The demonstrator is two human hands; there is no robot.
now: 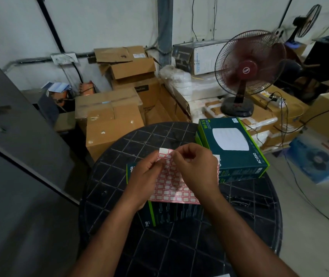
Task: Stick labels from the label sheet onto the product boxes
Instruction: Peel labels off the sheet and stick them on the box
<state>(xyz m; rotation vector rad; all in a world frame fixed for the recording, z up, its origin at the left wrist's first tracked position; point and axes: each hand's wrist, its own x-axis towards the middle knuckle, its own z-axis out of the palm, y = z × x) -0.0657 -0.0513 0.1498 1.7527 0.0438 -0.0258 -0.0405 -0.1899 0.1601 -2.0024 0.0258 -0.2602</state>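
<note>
Two bare forearms (no sleeves)

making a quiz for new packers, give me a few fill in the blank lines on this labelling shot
1. Both hands, left hand and right hand, hold a label sheet whose labels have ____ borders.
2. The sheet is held above a dark green box lying on a round black ____.
3. Two more boxes are stacked to the ____ of the hands.
4. The standing fan behind the boxes is dark ____.

Missing words: red; table; right; red
</note>
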